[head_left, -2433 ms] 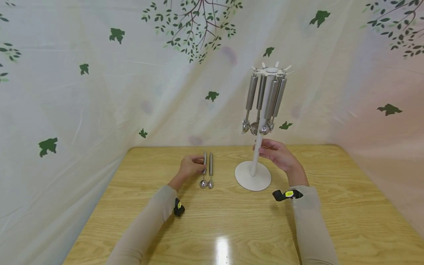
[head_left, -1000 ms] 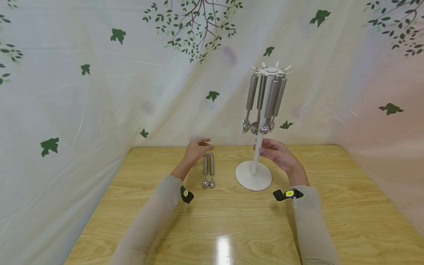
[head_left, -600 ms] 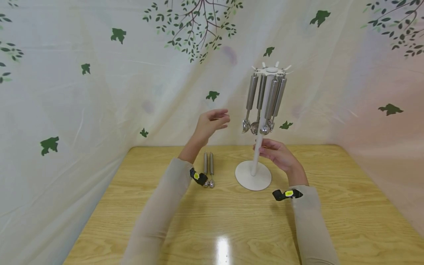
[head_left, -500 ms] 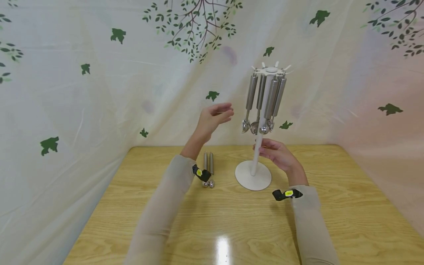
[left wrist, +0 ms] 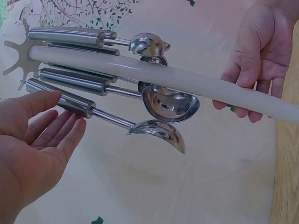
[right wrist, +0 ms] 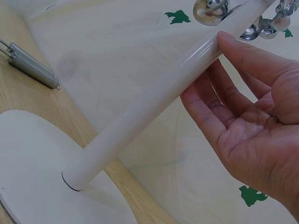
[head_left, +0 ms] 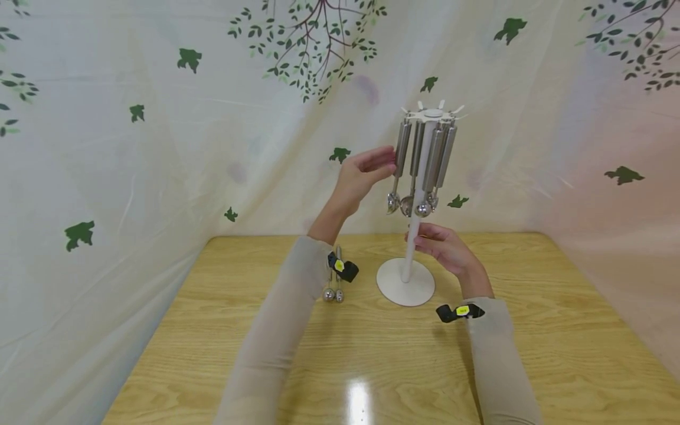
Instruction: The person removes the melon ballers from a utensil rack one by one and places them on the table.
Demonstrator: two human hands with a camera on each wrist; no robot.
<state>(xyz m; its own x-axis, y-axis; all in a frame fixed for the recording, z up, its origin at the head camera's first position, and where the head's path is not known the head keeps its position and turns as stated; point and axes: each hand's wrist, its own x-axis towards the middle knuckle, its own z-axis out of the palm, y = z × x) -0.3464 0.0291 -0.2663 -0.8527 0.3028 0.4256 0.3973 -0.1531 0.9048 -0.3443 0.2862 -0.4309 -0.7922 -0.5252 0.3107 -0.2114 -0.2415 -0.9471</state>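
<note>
A white stand [head_left: 405,286] with a round base, a tall pole and a hooked top holds several hanging metal scoops [left wrist: 170,105]. Around the pole, the thumb and fingers of my right hand [head_left: 448,254] grip it below the scoop bowls. My left hand [head_left: 363,174] is raised at the leftmost hanging scoop [left wrist: 70,100]. In the left wrist view its thumb overlaps the steel handle, while the fairly straight fingers lie behind and below. Two more metal scoops [head_left: 329,294] lie side by side on the table, their handles partly hidden by the left wrist strap.
The wooden table [head_left: 414,366] runs back to a pale curtain [head_left: 255,147] printed with leaves and branches. Black straps with yellow labels sit on both wrists. In the right wrist view, a steel handle [right wrist: 32,65] lies beyond the stand's base.
My left hand has left the scoops on the table and moved up and right to the leftmost hanging scoop. My right hand has stayed on the pole.
</note>
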